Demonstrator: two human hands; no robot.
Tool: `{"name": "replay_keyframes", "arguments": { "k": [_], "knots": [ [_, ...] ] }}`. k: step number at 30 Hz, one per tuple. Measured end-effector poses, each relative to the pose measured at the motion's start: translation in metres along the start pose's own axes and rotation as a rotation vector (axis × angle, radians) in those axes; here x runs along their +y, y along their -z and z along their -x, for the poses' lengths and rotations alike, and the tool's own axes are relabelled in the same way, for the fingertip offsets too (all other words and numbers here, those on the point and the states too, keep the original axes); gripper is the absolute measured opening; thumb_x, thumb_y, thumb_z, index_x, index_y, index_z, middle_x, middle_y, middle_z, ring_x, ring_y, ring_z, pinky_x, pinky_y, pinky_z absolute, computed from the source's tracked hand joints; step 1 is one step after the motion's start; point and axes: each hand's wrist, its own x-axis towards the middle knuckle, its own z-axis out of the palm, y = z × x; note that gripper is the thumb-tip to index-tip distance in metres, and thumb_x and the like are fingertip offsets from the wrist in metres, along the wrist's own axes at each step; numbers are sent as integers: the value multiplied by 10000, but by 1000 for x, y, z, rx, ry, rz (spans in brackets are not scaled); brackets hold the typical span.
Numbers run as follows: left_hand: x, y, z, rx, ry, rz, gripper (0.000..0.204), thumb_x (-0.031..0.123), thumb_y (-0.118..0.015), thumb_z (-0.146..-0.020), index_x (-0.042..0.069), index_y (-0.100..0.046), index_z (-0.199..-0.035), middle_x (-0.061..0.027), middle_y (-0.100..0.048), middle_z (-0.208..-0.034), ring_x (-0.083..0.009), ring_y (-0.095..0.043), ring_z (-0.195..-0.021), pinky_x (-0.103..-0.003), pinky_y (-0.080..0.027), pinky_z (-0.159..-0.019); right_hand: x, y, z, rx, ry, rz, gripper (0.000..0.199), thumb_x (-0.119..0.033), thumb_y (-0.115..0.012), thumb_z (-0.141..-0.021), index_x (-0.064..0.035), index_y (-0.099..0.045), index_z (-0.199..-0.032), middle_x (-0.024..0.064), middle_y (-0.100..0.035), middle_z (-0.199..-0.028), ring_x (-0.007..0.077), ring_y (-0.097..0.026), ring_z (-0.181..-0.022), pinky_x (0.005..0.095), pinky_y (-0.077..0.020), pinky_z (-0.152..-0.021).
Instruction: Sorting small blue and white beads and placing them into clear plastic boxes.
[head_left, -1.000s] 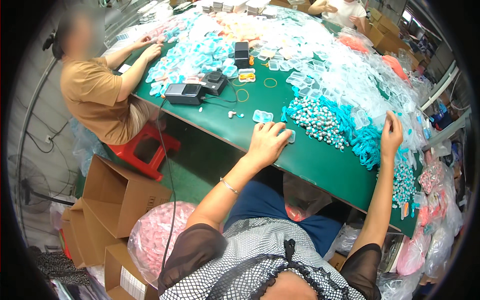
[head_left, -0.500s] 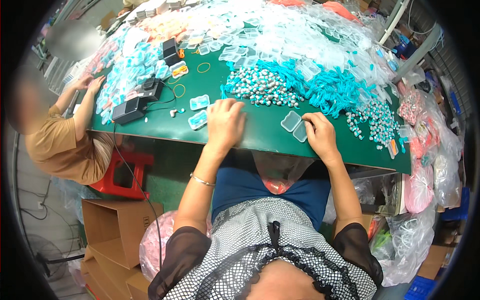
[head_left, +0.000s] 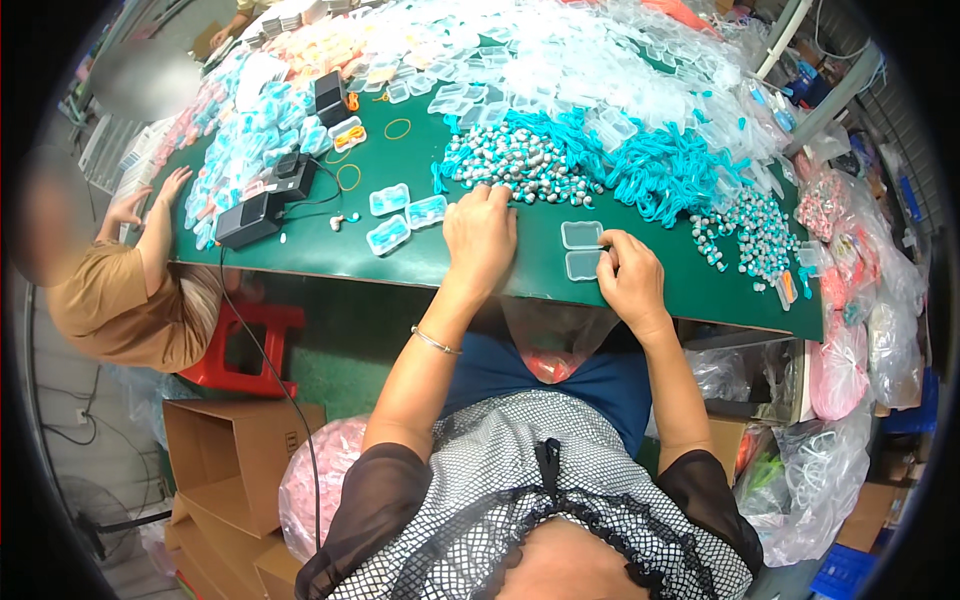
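Observation:
My left hand (head_left: 481, 235) reaches to the near edge of a heap of grey-and-turquoise corded earplugs (head_left: 520, 165); its fingers are stretched forward, with the tips partly hidden. My right hand (head_left: 632, 278) has thumb and fingers closed at the right edge of an open clear plastic case (head_left: 582, 266). The case lies on the table with lid and base unfolded, and nothing shows inside. Left of my left hand lie several small cases with turquoise contents, among them one filled case (head_left: 427, 211) close to the hand.
Turquoise cords (head_left: 660, 180) and more earplugs (head_left: 750, 240) lie to the right on the green table (head_left: 400, 160). Clear cases (head_left: 600, 60) pile up at the back. Black boxes (head_left: 249, 219) with a cable stand at the left, near a co-worker's hands (head_left: 150, 200).
My left hand has moved right and forward to the earplug heap. A third filled case now shows beside it. The open case by my right hand has turned and lies straighter.

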Motion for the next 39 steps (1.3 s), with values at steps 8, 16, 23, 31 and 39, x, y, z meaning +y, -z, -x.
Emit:
{"name": "replay_keyframes", "arguments": {
  "k": [8,16,23,31,39],
  "knots": [
    [-10,-19,-3,32,37,-36,133,140,-730,-790,88,-659,-890,-103,-667,-815,-317,-656,-735,-433,-487,-626,0,-5,3,51,-33,-67,153,-28,-626,-788,-80,-627,-932,99,-647,-804,312,-630,-767,437,-472,-692],
    [11,-13,14,-25,63,264,133,94,-656,-819,84,-694,-946,-129,-680,-838,-334,-661,-753,-425,-526,-678,6,-2,11,113,-57,-54,155,-33,-624,-783,-80,-635,-930,105,-653,-820,318,-634,-780,448,-478,-692],
    [5,3,14,-52,-30,148,96,97,-701,-808,31,-651,-858,-145,-635,-846,-334,-634,-731,-421,-507,-665,0,-7,8,148,-42,47,115,-131,-656,-791,-90,-600,-883,91,-658,-811,304,-644,-788,449,-440,-682],
    [2,2,20,-160,-14,272,107,100,-716,-832,47,-675,-916,-133,-645,-853,-330,-654,-731,-414,-511,-644,49,51,-1,332,-122,271,82,-184,-680,-820,-130,-655,-875,43,-653,-795,262,-612,-820,451,-400,-745],
    [2,4,25,-130,-28,349,97,46,-651,-844,44,-673,-939,-144,-647,-892,-343,-653,-752,-418,-524,-670,101,59,-7,235,-73,621,92,-162,-741,-761,-151,-666,-813,16,-606,-861,236,-573,-927,470,-330,-890]
  ]
}}
